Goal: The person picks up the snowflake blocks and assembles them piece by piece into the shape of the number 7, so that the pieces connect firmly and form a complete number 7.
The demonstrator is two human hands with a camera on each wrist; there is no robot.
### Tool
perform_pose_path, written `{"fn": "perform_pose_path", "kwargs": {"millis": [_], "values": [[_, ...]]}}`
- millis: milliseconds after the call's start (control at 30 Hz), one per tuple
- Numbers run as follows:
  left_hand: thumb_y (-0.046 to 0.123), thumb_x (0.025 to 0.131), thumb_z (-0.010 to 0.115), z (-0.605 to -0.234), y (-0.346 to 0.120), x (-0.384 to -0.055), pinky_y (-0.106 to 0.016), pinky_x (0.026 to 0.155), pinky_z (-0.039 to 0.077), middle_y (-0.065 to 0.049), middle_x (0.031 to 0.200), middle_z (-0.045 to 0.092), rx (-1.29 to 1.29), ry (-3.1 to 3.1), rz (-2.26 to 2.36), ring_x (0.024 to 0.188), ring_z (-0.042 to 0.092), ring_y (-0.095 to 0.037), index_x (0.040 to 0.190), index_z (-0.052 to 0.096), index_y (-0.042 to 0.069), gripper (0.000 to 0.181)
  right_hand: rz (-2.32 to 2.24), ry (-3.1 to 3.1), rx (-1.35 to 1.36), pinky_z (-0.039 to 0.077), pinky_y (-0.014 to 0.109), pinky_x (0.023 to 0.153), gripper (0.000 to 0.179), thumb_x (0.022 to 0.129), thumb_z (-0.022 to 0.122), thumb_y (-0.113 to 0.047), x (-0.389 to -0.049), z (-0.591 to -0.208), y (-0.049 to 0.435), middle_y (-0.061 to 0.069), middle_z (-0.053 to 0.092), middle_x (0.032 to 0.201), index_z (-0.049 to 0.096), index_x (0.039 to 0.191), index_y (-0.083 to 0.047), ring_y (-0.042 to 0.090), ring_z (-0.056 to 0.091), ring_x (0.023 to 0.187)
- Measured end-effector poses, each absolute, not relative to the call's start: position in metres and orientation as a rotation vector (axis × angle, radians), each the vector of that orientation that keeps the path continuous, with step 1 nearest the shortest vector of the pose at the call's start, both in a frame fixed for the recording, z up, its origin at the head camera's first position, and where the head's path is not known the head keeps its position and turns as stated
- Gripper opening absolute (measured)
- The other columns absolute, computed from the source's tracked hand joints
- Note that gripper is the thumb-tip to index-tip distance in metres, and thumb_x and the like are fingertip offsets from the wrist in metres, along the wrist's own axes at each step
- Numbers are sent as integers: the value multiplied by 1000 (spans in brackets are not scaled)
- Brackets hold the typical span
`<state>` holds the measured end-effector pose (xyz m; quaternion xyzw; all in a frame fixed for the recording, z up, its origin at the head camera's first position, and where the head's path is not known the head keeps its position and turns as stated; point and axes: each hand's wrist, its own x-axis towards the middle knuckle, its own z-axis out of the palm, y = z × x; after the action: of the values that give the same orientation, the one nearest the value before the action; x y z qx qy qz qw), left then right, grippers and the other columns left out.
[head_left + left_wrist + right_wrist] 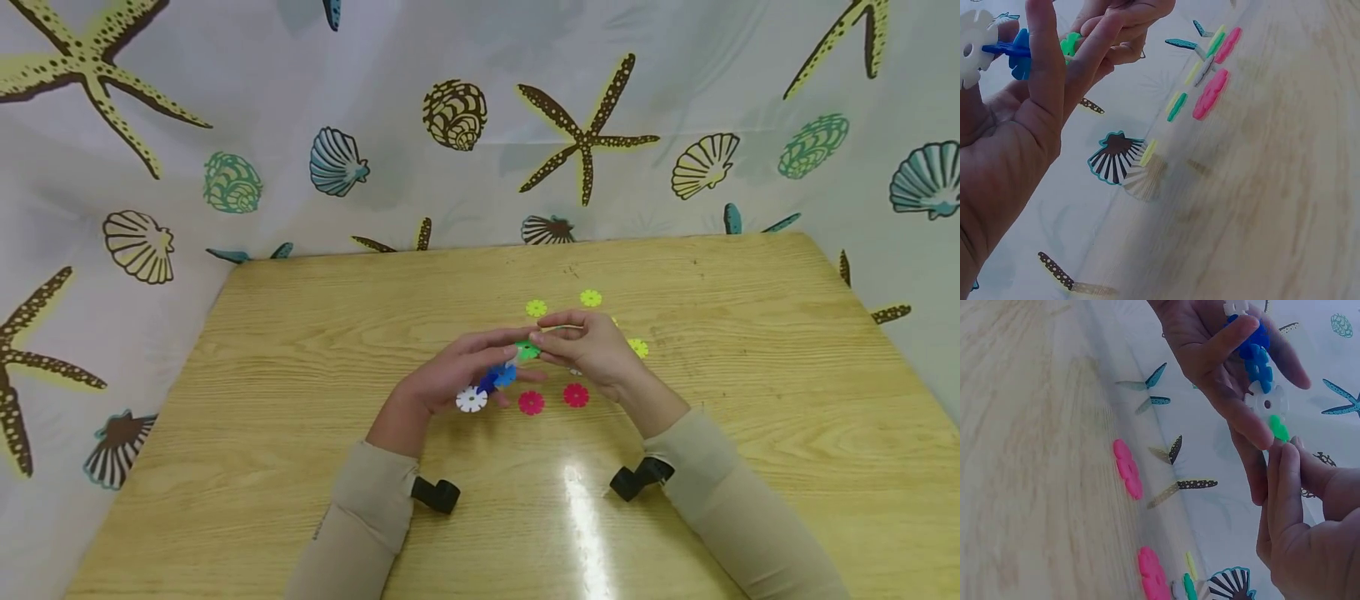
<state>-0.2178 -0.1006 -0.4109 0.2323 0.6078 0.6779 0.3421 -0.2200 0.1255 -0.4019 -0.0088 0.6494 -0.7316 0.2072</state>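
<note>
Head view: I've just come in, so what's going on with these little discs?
A person's left grip holds a chain of white and blue discs, while the right grip pinches a green disc at its end; whether that one is fully joined is unclear. Two pink discs lie loose on the table, with yellow discs farther back.

Green disc (1278, 427) partly behind right hand (1308, 528)

Disc chain (1260, 367) between both hands (1213, 359) (1310, 540), green disc (1279, 427) at one end; pink discs (1127, 469) on table (1035, 475)
</note>
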Motion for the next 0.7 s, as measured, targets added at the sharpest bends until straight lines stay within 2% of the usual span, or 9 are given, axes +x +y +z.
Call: {"fn": "perform_pose_path", "kwargs": {"millis": [67, 167, 300, 400, 533, 600, 700], "values": [[24, 108, 44, -411, -101, -217, -27, 70, 60, -17, 154, 44, 616, 1581, 1762, 137, 44, -48, 156, 35, 12, 50, -2050, 1814, -20, 58, 26, 89, 46, 96, 64, -7, -219, -402, 124, 12, 67, 109, 49, 137, 9, 13, 73, 92], [22, 108, 44, -412, -101, -218, -25, 68, 59, -18, 154, 44, 625, 1616, 1760, 138, 44, -47, 155, 37, 13, 49, -2054, 1856, -40, 56, 33, 96, 47, 96, 65, -8, -218, -402, 123, 15, 67, 114, 49, 136, 9, 17, 73, 99], [22, 108, 45, -411, -104, -218, -25, 68, 58, -21, 150, 49, 606, 1704, 1766, 134, 52, -38, 154, 42, 16, 47, -2054, 1893, -84, 54, 38, 99, 42, 96, 66, -8, -217, -402, 122, 15, 68, 115, 52, 133, 7, 19, 73, 102], [23, 107, 47, -411, -107, -220, -30, 76, 61, -18, 149, 51, 584, 1753, 1789, 130, 58, -31, 151, 46, 18, 45, -2056, 1891, -115, 57, 33, 94, 38, 96, 65, -5, -217, -403, 122, 11, 69, 110, 55, 129, 8, 15, 73, 98], [24, 107, 48, -412, -112, -224, -40, 93, 59, -12, 157, 43, 569, 1767, 1840, 131, 57, -32, 150, 47, 16, 44, -2047, 1901, -163, 59, 31, 91, 37, 96, 64, -2, -218, -403, 123, 8, 70, 104, 56, 129, 12, 16, 73, 95], [23, 107, 48, -413, -114, -226, -42, 96, 58, -12, 159, 38, 555, 1763, 1864, 131, 57, -32, 151, 46, 15, 45, -2022, 1925, -190, 59, 34, 92, 39, 95, 65, -3, -218, -403, 124, 8, 70, 105, 56, 130, 13, 16, 73, 95], [25, 107, 48, -413, -118, -227, -38, 95, 58, -7, 160, 38, 522, 1787, 1883, 129, 59, -28, 152, 45, 16, 46, -1944, 1988, -235, 59, 38, 92, 42, 94, 67, -5, -218, -402, 126, 14, 71, 112, 57, 131, 11, 20, 73, 98]]}}
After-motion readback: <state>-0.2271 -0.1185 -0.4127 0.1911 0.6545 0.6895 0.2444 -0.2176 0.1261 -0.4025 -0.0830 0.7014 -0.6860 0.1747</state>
